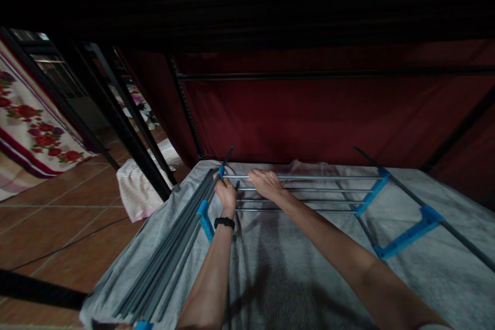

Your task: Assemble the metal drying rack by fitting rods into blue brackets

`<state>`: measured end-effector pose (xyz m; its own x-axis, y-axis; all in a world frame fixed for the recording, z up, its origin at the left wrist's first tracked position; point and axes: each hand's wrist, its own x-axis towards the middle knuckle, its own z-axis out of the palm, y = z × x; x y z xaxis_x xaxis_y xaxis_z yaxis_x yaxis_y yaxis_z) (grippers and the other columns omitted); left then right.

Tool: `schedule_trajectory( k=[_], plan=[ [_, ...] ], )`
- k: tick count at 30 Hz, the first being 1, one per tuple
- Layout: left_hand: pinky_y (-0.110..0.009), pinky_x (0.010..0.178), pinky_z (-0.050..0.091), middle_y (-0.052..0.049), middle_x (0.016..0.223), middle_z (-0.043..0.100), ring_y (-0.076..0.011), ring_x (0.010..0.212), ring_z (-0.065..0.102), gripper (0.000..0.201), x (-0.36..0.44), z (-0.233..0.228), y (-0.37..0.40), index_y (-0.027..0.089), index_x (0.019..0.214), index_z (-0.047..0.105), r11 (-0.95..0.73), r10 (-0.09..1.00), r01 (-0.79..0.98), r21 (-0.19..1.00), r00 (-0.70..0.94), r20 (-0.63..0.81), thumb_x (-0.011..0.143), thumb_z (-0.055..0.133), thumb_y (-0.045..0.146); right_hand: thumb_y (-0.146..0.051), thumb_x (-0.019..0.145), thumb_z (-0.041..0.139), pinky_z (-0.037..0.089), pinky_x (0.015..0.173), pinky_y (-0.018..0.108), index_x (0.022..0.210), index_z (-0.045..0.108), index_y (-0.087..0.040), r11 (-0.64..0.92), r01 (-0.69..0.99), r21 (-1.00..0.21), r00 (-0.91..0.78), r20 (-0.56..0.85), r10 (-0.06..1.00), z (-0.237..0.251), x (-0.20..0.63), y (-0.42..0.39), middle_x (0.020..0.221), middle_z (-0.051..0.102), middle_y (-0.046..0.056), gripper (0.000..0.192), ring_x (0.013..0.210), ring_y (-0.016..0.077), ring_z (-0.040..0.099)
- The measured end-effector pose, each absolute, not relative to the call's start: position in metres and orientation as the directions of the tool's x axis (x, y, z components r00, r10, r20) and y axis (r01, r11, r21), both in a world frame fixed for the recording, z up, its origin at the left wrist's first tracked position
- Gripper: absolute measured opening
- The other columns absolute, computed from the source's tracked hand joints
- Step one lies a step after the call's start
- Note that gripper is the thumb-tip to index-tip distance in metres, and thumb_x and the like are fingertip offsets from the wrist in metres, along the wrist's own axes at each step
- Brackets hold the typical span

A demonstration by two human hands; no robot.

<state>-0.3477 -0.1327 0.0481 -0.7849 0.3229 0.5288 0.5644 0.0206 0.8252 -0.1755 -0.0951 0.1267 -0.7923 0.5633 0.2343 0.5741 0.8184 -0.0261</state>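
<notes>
In the head view, a frame of grey metal tubes (406,189) lies on a bed spread with grey cloth (294,273). Four slim silvery crossbars (328,178) run across it, ending at the right in one of two blue plastic brackets (410,233) visible on that side. The right hand (266,184) curls its fingers over the farthest crossbar, near its left end. The left hand (226,195), one black band (225,223) on its wrist, has its fingers closed on the frame just beside a blue joint (221,170); the exact grip is partly hidden. Left of it lies a bundle of straight grey rods (170,252), too tightly packed to count. One dark red curtain (309,113) hangs behind.
</notes>
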Motion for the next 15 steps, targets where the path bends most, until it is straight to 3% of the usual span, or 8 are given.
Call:
schedule_trajectory(
  k=[8, 15],
  plan=[
    [-0.046, 0.109, 0.042, -0.018, 0.107, 0.067, -0.0309, 0.112, 0.062, 0.022, -0.3461, 0.0510, -0.1341, 0.015, 0.101, 0.059, 0.036, 0.333, 0.560, 0.828, -0.788, 0.518, 0.085, 0.044, 0.017, -0.041, 0.107, 0.030, 0.045, 0.084, 0.029, 0.120, 0.061, -0.025, 0.816, 0.578, -0.020, -0.790, 0.239, 0.565, 0.1265, -0.1749, -0.0938, 0.120, 0.068, 0.007, 0.037, 0.106, 0.0188, 0.065],
    [-0.041, 0.113, 0.039, -0.014, 0.110, 0.068, -0.0278, 0.122, 0.058, 0.030, -0.3423, 0.0555, -0.1395, 0.017, 0.110, 0.063, -0.014, 0.368, 0.566, 0.824, -0.763, 0.531, 0.087, 0.044, 0.018, -0.042, 0.107, 0.031, 0.044, 0.082, 0.030, 0.120, 0.061, -0.026, 0.812, 0.583, -0.028, -0.786, 0.233, 0.573, 0.1274, -0.1734, -0.0930, 0.119, 0.068, 0.006, 0.036, 0.107, 0.0192, 0.065]
  ],
)
